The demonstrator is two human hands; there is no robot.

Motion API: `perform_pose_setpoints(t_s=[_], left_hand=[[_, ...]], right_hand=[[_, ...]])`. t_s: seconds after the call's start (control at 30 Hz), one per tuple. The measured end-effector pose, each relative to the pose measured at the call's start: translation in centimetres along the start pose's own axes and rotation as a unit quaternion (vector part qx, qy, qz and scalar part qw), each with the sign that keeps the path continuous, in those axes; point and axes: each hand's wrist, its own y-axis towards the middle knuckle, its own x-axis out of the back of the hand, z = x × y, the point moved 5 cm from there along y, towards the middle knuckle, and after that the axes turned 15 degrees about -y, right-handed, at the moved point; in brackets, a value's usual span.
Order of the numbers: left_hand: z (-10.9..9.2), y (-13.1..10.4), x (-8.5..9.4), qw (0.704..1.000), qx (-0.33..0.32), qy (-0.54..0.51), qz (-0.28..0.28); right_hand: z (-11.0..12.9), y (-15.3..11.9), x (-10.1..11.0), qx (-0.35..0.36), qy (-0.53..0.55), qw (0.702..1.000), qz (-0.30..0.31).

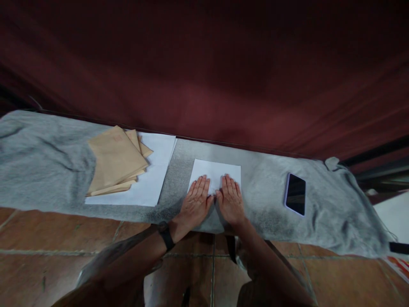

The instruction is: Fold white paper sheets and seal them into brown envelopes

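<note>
One white paper (217,165), far edge uncovered, is pressed onto grey cloth (265,183) by left hand (195,201) and right hand (230,200), fingers (200,185) flat, gripping nothing; room is left beside one phone (295,194).

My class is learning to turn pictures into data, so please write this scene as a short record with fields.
left hand: flat on the white sheet, palm down, fingers together; no grip
right hand: beside the left hand, also flat on the sheet
left wrist: dark watch
far left: brown papers, loosely fanned on larger white paper
right side: phone, dark screen up
surface: rumpled grey cloth
beyond: dark red fabric
floor: brownish tiles
</note>
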Motion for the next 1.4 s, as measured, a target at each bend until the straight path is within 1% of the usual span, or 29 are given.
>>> perform_pose_setpoints(t_s=[0.23,0.43,0.57,0.63,0.7,0.8,0.87,0.97,1.07,1.2,1.4], left_hand=[[1.3,-0.2,0.6,0.999,0.036,0.013,-0.021],[2.3,-0.1,1.4,0.997,0.070,0.023,-0.029],[2.3,0.7,2.2,0.995,0.090,0.025,-0.046],[1.7,1.5,2.1,0.996,0.077,0.015,-0.043],[0.6,2.5,1.5,0.999,0.046,-0.001,-0.027],[-0.7,4.1,-0.1,1.000,0.003,-0.022,0.005],[-0.9,5.0,-1.2,0.999,-0.002,-0.025,0.026],[-0.6,6.0,-2.1,0.999,0.007,-0.016,0.048],[0.1,6.6,-2.1,0.998,0.012,-0.006,0.054],[1.0,7.0,-1.6,0.999,0.024,0.006,0.046],[2.5,7.3,-0.7,0.997,0.067,0.030,0.022]], right_hand=[[-1.7,-0.5,-0.2,-0.023,-0.011,0.999,-0.020],[-3.2,-1.0,-0.3,-0.045,-0.030,0.998,-0.018],[-3.9,-0.7,0.0,-0.076,-0.032,0.997,-0.015],[-3.8,-0.1,0.4,-0.083,-0.026,0.996,-0.019],[-3.1,1.0,0.8,-0.071,-0.014,0.997,-0.018],[-1.4,2.7,0.7,-0.031,0.016,0.999,0.008],[-0.3,3.8,0.3,-0.013,0.034,0.999,0.039],[0.5,4.9,-0.4,-0.008,0.044,0.996,0.080],[0.5,5.6,-0.8,-0.012,0.040,0.995,0.096],[0.2,6.2,-1.1,-0.023,0.026,0.997,0.074],[0.1,6.2,-1.6,-0.031,0.004,0.999,0.037]])
